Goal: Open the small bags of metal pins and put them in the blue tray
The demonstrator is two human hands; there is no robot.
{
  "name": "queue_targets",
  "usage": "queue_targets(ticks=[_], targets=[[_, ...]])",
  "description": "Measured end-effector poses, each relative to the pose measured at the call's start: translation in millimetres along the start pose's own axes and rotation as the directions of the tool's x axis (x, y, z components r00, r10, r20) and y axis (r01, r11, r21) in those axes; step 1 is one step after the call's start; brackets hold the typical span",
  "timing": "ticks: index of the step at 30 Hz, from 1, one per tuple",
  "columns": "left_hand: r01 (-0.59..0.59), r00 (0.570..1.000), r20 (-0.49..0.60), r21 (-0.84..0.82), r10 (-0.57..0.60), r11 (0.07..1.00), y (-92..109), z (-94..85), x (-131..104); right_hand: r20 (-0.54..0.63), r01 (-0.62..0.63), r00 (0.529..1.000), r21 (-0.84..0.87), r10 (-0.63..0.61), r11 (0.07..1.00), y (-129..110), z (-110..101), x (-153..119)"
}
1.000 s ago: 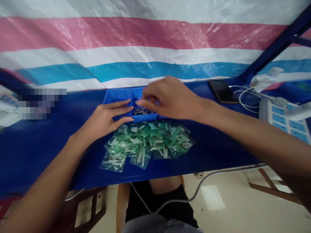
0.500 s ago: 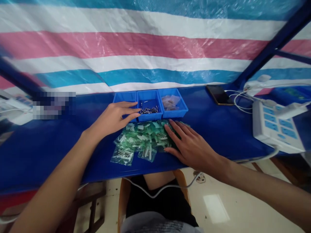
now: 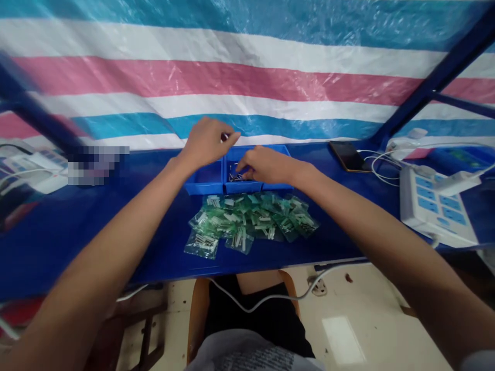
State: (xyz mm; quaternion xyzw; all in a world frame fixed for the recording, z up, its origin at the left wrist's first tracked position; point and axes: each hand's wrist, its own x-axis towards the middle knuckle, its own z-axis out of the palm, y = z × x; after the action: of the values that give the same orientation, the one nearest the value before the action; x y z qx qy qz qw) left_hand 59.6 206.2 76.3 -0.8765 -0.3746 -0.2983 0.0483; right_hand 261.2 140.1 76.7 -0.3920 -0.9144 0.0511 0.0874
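Three blue bins stand side by side at the back of the blue table. My left hand [image 3: 210, 141] is raised over the left bin [image 3: 204, 188], its fingers curled together; whether they hold anything is too small to tell. Over the middle bin, my right hand [image 3: 263, 165] dips its bent fingers among small metal pins [image 3: 235, 178]; what they grip is hidden. The right bin [image 3: 284, 149] is mostly covered by that hand. In front of the bins lies a spread of small clear and green plastic bags [image 3: 247, 216] with white and metal pieces inside.
A dark phone [image 3: 350, 156] lies at the back right beside white cables. Farther right is a white power strip [image 3: 436, 203] with blue sockets. Blue frame posts rise at both sides, before a striped sheet [image 3: 247, 77].
My left hand has lifted up and away from the bins' front, and its fingers have closed. My right hand has left the bags and reached into the middle bin.
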Motion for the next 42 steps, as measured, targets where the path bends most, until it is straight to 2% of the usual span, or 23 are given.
queue_targets(ticks=[2, 5, 8, 14, 25, 36, 42], targets=[[-0.022, 0.998, 0.06, 0.038, 0.02, 0.999, -1.8, 2.6, -26.1, 0.047, 0.013, 0.999, 0.064, -0.016, 0.998, 7.5, 9.9, 10.0], [-0.116, 0.985, 0.136, 0.054, 0.108, 0.992, -5.1, -3.4, -61.5, 0.078, 0.001, 0.997, 0.138, -0.012, 0.99, 12.0, 20.0, 16.8], [-0.144, 0.983, 0.13, 0.082, 0.133, 0.986, -7.4, -12.3, -76.8, 0.102, -0.008, 0.995, 0.181, -0.01, 0.983, 14.0, 22.6, 18.7], [-0.158, 0.985, 0.091, 0.155, 0.146, 0.975, -2.4, -19.4, -78.2, 0.102, -0.038, 0.995, 0.181, 0.019, 0.983, 12.8, 21.7, 15.6], [-0.273, 0.942, 0.257, 0.205, 0.218, 0.94, 17.0, -14.4, -85.3, 0.084, -0.007, 0.996, 0.159, -0.007, 0.987, 0.0, 18.5, 11.3], [-0.233, 0.937, 0.299, 0.153, 0.179, 0.96, 19.6, -14.9, -83.6, 0.077, -0.029, 0.997, 0.15, 0.017, 0.988, 7.5, 22.6, 14.5], [-0.264, 0.935, 0.295, 0.207, 0.198, 0.942, 19.4, -14.3, -85.7, 0.032, -0.01, 0.999, 0.145, 0.005, 0.989, 2.7, 17.5, 11.5]])
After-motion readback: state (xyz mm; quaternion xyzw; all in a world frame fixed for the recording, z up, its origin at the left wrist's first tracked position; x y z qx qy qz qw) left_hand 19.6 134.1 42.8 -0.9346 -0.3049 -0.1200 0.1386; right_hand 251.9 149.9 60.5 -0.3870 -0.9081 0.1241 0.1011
